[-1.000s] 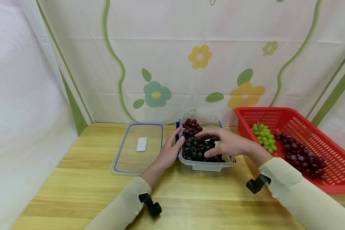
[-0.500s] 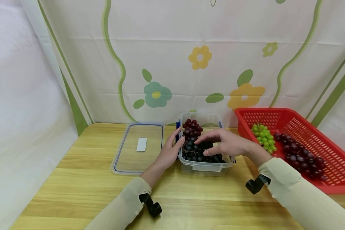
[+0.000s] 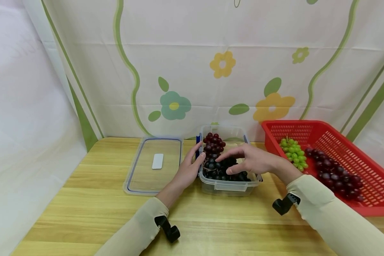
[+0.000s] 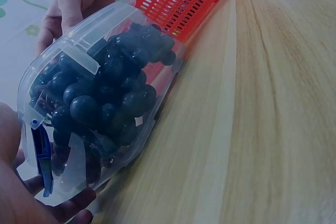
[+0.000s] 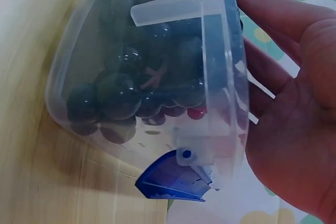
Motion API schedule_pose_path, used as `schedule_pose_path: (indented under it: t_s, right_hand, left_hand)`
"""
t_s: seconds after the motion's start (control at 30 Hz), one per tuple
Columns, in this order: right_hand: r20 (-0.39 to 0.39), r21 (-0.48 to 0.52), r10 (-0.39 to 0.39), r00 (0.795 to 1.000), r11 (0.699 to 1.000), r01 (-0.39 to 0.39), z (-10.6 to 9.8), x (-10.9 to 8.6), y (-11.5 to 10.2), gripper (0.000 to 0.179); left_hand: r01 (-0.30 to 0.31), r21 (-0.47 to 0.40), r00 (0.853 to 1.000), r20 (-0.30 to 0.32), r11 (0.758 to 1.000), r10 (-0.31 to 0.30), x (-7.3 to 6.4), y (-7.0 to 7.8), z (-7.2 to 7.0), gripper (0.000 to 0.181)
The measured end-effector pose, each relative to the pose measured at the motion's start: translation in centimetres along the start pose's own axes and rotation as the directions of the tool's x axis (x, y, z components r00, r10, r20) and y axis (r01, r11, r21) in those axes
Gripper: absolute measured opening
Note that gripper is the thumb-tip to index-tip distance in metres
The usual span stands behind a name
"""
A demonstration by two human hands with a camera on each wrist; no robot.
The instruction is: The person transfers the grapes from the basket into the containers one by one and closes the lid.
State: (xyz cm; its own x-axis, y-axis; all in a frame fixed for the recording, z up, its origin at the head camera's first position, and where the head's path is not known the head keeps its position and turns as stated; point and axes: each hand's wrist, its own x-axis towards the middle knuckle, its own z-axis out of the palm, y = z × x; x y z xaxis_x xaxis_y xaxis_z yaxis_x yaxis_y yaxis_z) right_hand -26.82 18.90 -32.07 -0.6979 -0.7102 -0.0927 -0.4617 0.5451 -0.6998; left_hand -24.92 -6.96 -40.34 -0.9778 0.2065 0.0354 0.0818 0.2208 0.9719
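Note:
In the head view, a clear plastic container stands on the table with black grapes at its near end and red grapes behind them. My left hand lies along its left side, thumb at the rim; the left wrist view shows those fingers beside a blue side latch. My right hand reaches over the right rim, with thumb and forefinger spread apart at the top of the black grapes. Its other fingertips are hidden among the fruit. The right wrist view shows the palm outside the wall.
A clear lid with a blue seal and a white rectangle lies flat to the left. On the right, a red basket holds green grapes and purple grapes. A flowered cloth hangs behind the table.
The black grapes have shifted slightly under my right hand, and their stem shows less and sits lower. My right fingertips have moved a little to the left; my left hand stays put.

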Motion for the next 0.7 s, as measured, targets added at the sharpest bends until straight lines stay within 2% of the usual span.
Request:
schedule_pose_path:
  t_s: [0.4,0.7]
  right_hand:
    - [-0.076,0.05,0.018,0.997,0.999,-0.015,0.0,-0.2,-0.3,0.055]
    - [-0.17,0.098,0.052,0.984,0.995,-0.036,-2.0,-2.2,-0.4,0.054]
  left_hand:
    - [0.006,-0.016,1.0,0.001,1.0,-0.006,0.2,-0.1,0.1,0.056]
    - [0.014,-0.016,1.0,0.01,1.0,-0.013,0.2,-0.2,-0.1,0.058]
